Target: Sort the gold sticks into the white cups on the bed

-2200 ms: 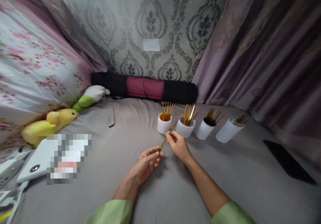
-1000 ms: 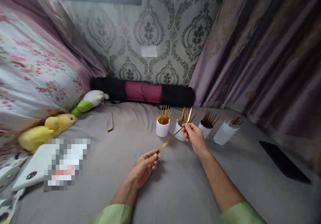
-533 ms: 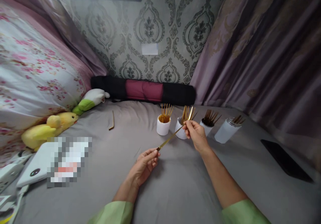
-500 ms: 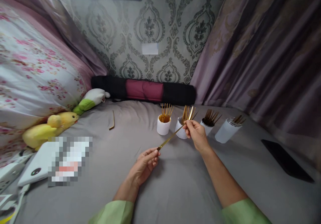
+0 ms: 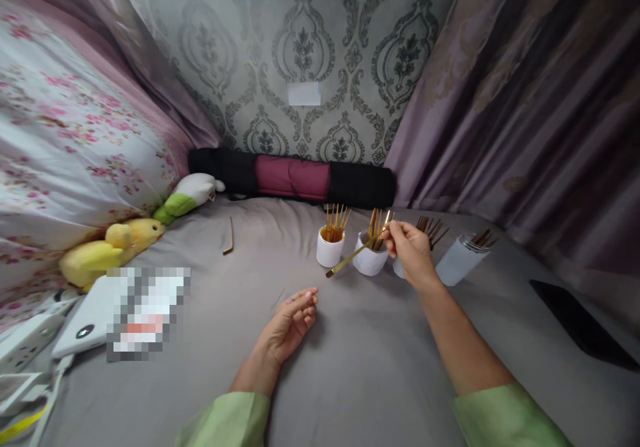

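Pinching a gold stick (image 5: pixel 353 258) by its upper end at centre frame, the right hand (image 5: pixel 411 250) is clamping fingers on it above a white cup (image 5: pixel 370 260); seemingly light, stiff, slippery. Left hand (image 5: pixel 290 323) is resting loosely open, empty.

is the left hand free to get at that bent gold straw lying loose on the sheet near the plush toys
Probably yes. The left hand lies open and empty on the grey sheet, and the bent gold straw lies alone further out to its left, with bare sheet between them. Only a stretch forward seems needed.
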`<state>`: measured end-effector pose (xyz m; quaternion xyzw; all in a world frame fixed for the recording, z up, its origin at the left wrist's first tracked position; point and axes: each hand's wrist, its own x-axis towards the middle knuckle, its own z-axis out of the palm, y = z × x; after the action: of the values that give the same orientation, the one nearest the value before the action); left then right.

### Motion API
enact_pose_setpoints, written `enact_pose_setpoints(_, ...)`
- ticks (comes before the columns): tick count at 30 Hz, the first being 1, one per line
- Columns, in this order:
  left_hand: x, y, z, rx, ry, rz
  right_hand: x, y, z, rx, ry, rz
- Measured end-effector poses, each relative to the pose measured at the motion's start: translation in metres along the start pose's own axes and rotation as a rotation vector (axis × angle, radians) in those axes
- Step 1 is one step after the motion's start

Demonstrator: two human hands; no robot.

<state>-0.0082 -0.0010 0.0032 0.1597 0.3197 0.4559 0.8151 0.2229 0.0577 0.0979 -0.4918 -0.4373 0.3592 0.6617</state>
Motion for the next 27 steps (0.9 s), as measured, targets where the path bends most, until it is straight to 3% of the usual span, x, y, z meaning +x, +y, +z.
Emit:
enact_pose_setpoints(21, 0.0, 0.004, -0.001, -0.116, 0.009, -0.015, 0.04, -0.034, 0.004, -0.16, 0.095, -0.198)
enact_pose_setpoints(27, -0.002, 0.005, 0.001, -0.121, 0.026, -0.023, 0.051, -0.038, 0.01, -0.277, 0.103, -0.319)
